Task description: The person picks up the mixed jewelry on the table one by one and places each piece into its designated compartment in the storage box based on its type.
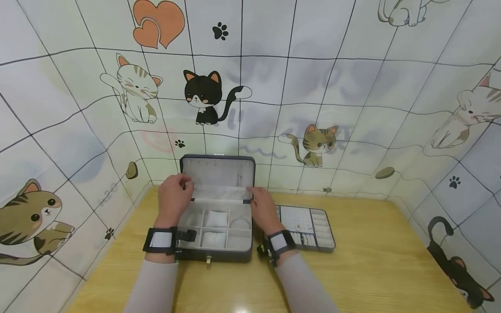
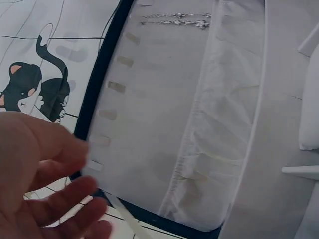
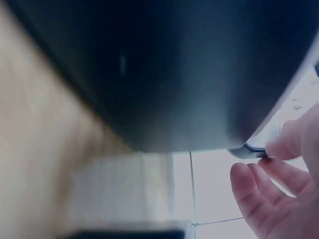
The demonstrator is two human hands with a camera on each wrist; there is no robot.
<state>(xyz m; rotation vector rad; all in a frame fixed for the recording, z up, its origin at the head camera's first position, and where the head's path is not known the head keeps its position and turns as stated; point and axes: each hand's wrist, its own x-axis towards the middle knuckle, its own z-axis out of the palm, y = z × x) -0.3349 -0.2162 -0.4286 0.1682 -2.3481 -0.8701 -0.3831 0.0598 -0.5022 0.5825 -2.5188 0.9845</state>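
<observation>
A dark jewelry box with a pale lining stands on the table, its lid raised. My left hand is at the lid's left edge, its fingers loosely bent and spread in the left wrist view, with the thumb side overlapping the rim. At the lid's right lower side, my right hand pinches the dark edge between thumb and finger. Silvery chains hang inside the lid above a gathered fabric pocket. White cushions sit in some compartments; a round, pale outline shows in another.
To the right of the box lies a jewelry tray with rings and small items, partly behind my right forearm. A gold-coloured clasp sticks out at the box front. Behind the wooden table rises a wall printed with cats.
</observation>
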